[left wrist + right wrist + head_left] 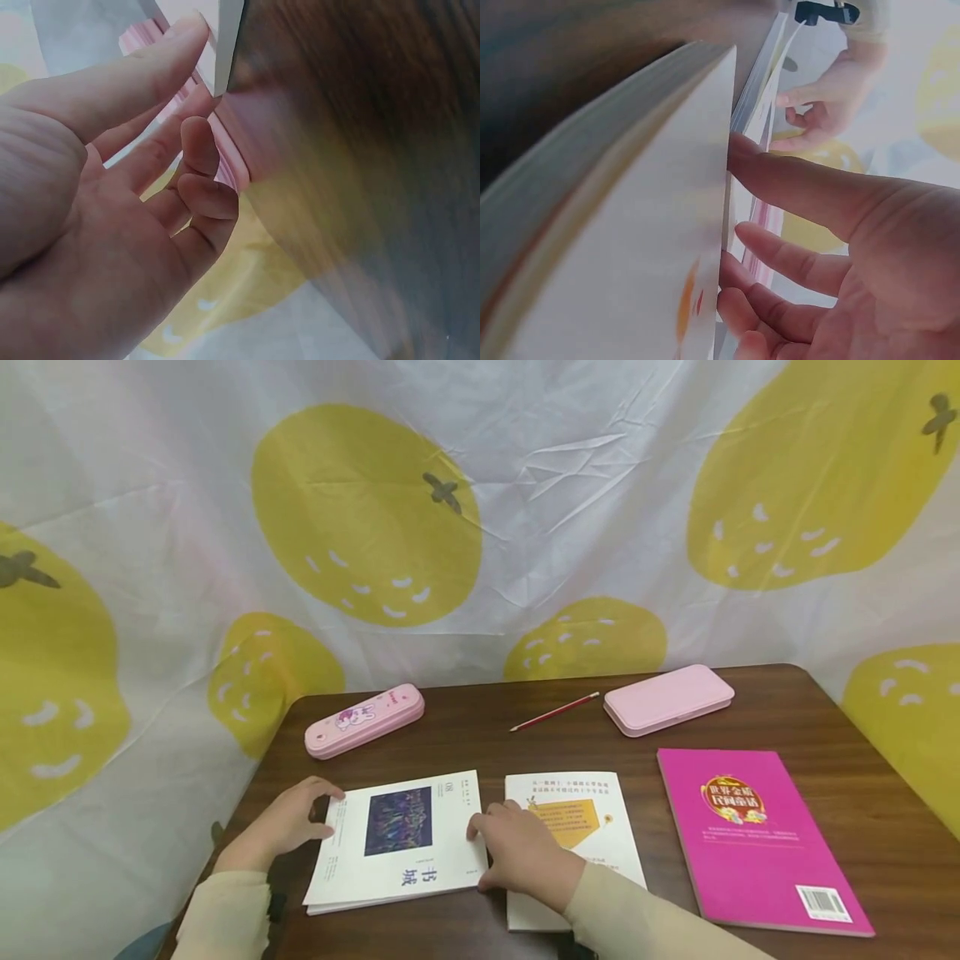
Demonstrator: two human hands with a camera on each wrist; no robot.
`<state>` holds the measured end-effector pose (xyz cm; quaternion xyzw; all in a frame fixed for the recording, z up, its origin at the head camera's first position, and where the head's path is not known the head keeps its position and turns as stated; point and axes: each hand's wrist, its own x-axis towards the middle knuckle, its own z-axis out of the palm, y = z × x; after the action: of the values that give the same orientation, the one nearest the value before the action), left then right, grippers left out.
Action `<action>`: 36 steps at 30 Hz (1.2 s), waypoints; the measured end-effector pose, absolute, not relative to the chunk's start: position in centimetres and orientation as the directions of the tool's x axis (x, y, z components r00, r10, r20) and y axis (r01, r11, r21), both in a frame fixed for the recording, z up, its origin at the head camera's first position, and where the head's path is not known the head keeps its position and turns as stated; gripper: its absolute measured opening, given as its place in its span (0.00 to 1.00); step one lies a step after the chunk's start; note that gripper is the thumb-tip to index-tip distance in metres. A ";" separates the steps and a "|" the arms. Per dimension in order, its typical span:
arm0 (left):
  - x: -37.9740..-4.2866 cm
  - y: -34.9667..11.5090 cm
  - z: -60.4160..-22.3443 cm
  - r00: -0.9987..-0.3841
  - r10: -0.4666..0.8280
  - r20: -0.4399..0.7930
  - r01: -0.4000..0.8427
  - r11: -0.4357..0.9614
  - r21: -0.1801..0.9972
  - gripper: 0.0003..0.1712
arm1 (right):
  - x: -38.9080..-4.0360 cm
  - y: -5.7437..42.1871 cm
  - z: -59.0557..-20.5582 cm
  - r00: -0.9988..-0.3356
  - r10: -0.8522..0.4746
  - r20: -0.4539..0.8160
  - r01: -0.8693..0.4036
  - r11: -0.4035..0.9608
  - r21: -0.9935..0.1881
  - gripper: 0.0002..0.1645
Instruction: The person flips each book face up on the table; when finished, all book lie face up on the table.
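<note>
A white magazine [345,868] with a dark picture on its cover lies between my two hands. My left hand [288,818] is at its left edge, thumb and forefinger spread along that side. In the left wrist view the thumb [161,64] lies against the magazine's corner [217,52], while the other fingers bend loosely. My right hand [525,852] touches the magazine's right edge with thumb and fingertips. Beneath that hand lies a second white book [626,852] with an orange-yellow patch, partly hidden by the hand and sleeve.
A magenta book [750,877] lies on the right of the brown table [465,735]. Towards the back are a pink pencil case with a rabbit [367,718], a red pencil [555,712] and a plain pink case [667,697]. A fruit-patterned curtain [517,527] hangs behind.
</note>
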<state>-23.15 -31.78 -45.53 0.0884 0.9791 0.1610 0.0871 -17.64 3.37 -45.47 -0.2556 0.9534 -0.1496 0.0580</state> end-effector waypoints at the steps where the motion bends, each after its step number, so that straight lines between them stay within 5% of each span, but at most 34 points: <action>1: -23.0 -31.8 -45.5 -0.969 0.203 -0.139 0.148 0.933 0.329 0.28 | -17.7 3.4 -45.5 -0.863 -0.504 -0.032 -0.471 0.826 -0.311 0.35; 18: -20.2 -32.6 -45.0 -0.985 0.123 -0.123 0.079 0.946 0.314 0.29 | -20.6 3.3 -46.0 -0.886 -0.461 0.045 -0.445 0.820 -0.361 0.20; 29: -18.3 -32.6 -44.8 -0.987 0.032 -0.158 -0.016 0.955 0.295 0.30 | -23.1 3.2 -45.1 -0.881 -0.463 -0.093 -0.333 0.748 -0.575 0.22; 36: -17.5 -32.7 -44.6 -0.987 0.026 -0.160 -0.021 0.958 0.287 0.24 | -24.3 3.2 -45.2 -0.894 -0.438 -0.091 -0.314 0.759 -0.570 0.20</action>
<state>-17.52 -32.67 -44.55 0.0011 0.9860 0.1456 0.0811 -24.34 3.16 -45.24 -0.2019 0.9313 -0.2824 0.1101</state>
